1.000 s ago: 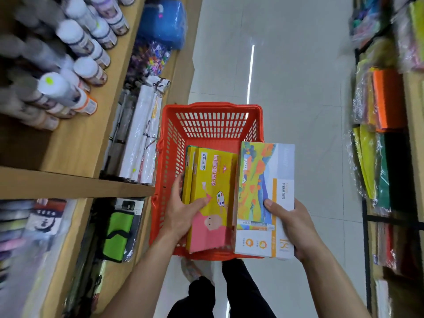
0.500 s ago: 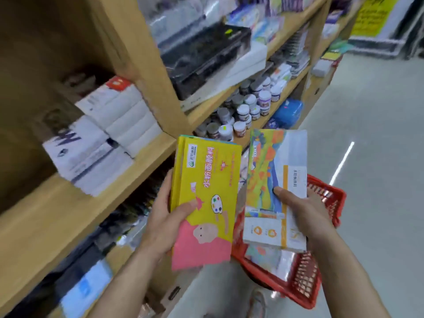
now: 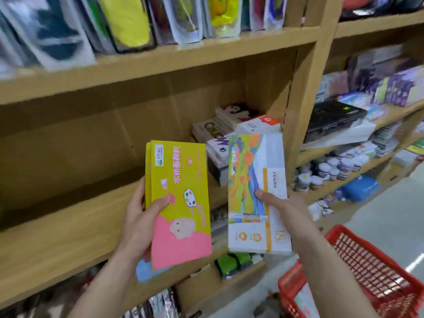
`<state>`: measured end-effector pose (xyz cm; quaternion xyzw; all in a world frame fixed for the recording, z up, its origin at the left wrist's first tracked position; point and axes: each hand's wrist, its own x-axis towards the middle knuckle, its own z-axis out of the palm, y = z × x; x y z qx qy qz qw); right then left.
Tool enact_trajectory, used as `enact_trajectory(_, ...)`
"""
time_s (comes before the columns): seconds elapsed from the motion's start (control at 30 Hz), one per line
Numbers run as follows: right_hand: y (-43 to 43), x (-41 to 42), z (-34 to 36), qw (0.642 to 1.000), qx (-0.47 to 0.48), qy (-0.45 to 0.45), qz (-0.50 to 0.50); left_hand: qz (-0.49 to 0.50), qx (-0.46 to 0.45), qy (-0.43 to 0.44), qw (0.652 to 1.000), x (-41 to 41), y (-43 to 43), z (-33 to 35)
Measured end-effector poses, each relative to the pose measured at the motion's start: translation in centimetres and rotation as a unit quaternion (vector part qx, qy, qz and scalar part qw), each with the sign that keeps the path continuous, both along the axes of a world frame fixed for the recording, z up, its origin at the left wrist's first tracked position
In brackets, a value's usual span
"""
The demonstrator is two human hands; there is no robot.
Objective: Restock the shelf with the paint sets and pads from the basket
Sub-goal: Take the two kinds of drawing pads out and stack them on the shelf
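Head view: both hands hold flat boxed paint sets up in front of a wooden shelf bay.

Head view: left hand [image 3: 140, 216] grips a flat yellow-and-pink cardboard paint set box [image 3: 180, 203], thumb on the front face, fingers behind; a second yellow edge shows at its left side, so likely a stack of two. Right hand [image 3: 286, 212] clamps a white cardboard paint set box with a colourful landscape print [image 3: 254, 193], thumb on front near mid-height. Both look light, stiff and thin, with smooth printed faces that may be a bit slippery; best pinched at a long edge near the middle, as now. Both are held apart and upright before the mostly bare light wooden shelf board [image 3: 75, 223], near a stack of white pads [image 3: 231, 138] at its right end. Red plastic mesh basket [image 3: 367, 271] sits lower right, something pale inside it, unclear what.
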<state>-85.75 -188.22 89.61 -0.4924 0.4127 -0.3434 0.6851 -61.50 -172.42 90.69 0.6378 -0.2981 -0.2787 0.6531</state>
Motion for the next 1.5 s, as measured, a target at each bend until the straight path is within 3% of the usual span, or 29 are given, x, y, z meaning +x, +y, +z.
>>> enact_trajectory(0.27, 2.6, 11.4, 1.3, 0.991, -0.003, 0.031, 0.128, 0.117, 0.033, 0.056, 0.991, 7.6, 4.8, -0.3)
enact_trajectory(0.4, 1.8, 15.3, 1.1, 0.985, -0.018, 0.077, 0.153, 0.135, 0.048, 0.096, 0.985, 9.3, 4.9, -0.7)
enact_trajectory(0.57, -0.1, 18.1, 1.5, 0.969, -0.034, 0.14, 0.202, 0.169, 0.097, 0.082, 0.977, 10.9, 3.4, -1.7)
enact_trajectory(0.77, -2.2, 20.4, 2.5, 0.971, -0.045, 0.136, 0.193, 0.178, 0.142, 0.085, 0.97, 12.3, 3.1, -3.5)
enact_trajectory(0.93, -2.7, 20.3, 2.2, 0.965, -0.105, 0.171, 0.169, 0.107, 0.074, 0.059, 0.99, 11.0, 5.0, -3.2)
enact_trajectory(1.13, -3.0, 18.9, -0.9, 0.953, -0.132, 0.215, 0.17, 0.067, 0.076, -0.004, 0.995, 7.2, 7.9, -6.4)
enact_trajectory(1.3, -0.9, 15.7, -1.2, 0.964, -0.155, 0.116, 0.181, 0.074, 0.056, -0.027, 0.995, 6.7, 8.1, -7.6)
enact_trajectory(1.5, 0.6, 13.8, -4.2, 0.915, -0.275, 0.185, 0.231, 0.08, 0.063, -0.057, 0.993, 6.0, 6.3, -7.6)
